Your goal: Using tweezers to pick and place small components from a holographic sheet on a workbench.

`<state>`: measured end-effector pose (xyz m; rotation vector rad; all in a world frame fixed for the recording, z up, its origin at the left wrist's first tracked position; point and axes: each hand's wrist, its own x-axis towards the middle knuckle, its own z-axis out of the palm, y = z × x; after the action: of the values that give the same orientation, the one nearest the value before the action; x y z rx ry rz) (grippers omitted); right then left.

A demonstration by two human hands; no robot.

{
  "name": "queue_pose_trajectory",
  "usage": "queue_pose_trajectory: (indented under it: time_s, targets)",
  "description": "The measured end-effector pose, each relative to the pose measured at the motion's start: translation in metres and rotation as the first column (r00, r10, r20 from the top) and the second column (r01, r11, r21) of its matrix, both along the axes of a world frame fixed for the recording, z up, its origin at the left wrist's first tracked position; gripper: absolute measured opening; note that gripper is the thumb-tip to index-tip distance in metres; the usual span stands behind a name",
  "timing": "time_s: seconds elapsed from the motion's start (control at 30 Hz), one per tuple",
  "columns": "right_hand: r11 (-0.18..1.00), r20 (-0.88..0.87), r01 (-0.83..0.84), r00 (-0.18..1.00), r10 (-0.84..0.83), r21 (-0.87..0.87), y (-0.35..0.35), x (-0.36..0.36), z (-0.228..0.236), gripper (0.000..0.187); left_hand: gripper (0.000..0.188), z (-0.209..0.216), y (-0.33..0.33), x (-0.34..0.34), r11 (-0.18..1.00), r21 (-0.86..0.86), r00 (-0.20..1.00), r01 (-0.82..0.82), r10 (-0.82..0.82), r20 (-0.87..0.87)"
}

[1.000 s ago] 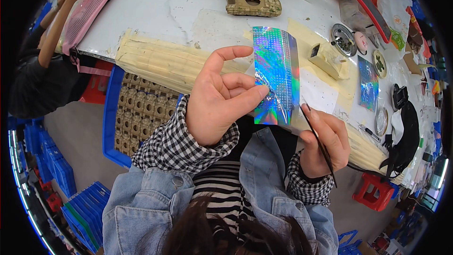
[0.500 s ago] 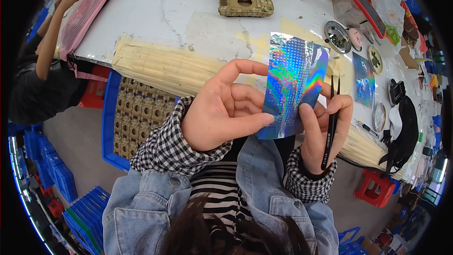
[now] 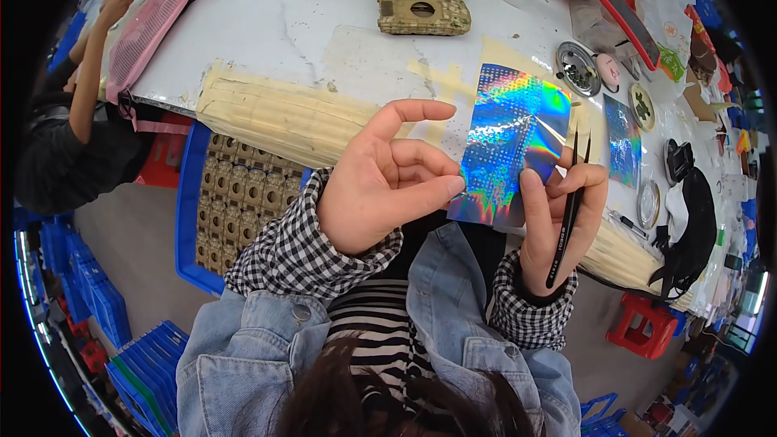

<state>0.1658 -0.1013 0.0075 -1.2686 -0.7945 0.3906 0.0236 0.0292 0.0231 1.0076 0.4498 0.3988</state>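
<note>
I hold up a shiny holographic sheet (image 3: pixel 502 137) dotted with rows of small round shapes. My right hand (image 3: pixel 558 214) pinches its lower right part between thumb and fingers. Black pointed tweezers (image 3: pixel 569 222) are also tucked in that hand, tips up and apart. At the sheet's left edge, the thumb of my left hand (image 3: pixel 372 178) overlaps the border, with bent fingers close behind. Its index finger stretches out, clear of the sheet.
Camouflage pouches with round holes (image 3: pixel 422 16) lie at the table's far side; more fill a blue crate (image 3: pixel 188 218) at left. Another holographic sheet (image 3: pixel 622 142), a round dish (image 3: pixel 578 67) and a red-framed phone (image 3: pixel 619 14) lie right. Another person's arm (image 3: pixel 89 85) reaches in at far left.
The sheet has shifted slightly right and down and tilted, with its reflections changing. My left index finger has come away from it. My left thumb is now at its edge.
</note>
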Motion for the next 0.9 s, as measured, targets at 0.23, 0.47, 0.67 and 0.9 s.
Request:
queue_pose_trajectory:
  time_s: [0.23, 0.47, 0.67, 0.9]
  targets:
    - [0.951, 0.411, 0.310, 0.867, -0.282, -0.001, 0.003, 0.006, -0.005, 0.072, 0.058, 0.000, 0.001, -0.001, 0.999, 0.007, 0.999, -0.048, 0.048, 0.022]
    - [0.995, 0.710, -0.013, 0.700, 0.082, -0.101, -0.017, -0.002, 0.017, 0.057, 0.057, -0.001, 0.000, 0.000, 0.997, 0.042, 0.996, -0.072, 0.070, 0.047]
    - [0.984, 0.739, -0.088, 0.651, 0.174, -0.155, -0.010, -0.010, 0.030, 0.038, 0.057, 0.002, -0.003, 0.001, 0.992, 0.091, 0.996, -0.083, 0.079, 0.050]
    - [0.983, 0.807, -0.123, 0.562, 0.183, -0.137, -0.001, -0.008, 0.023, 0.035, 0.057, 0.003, -0.005, 0.001, 0.992, 0.083, 0.995, -0.091, 0.088, 0.040]
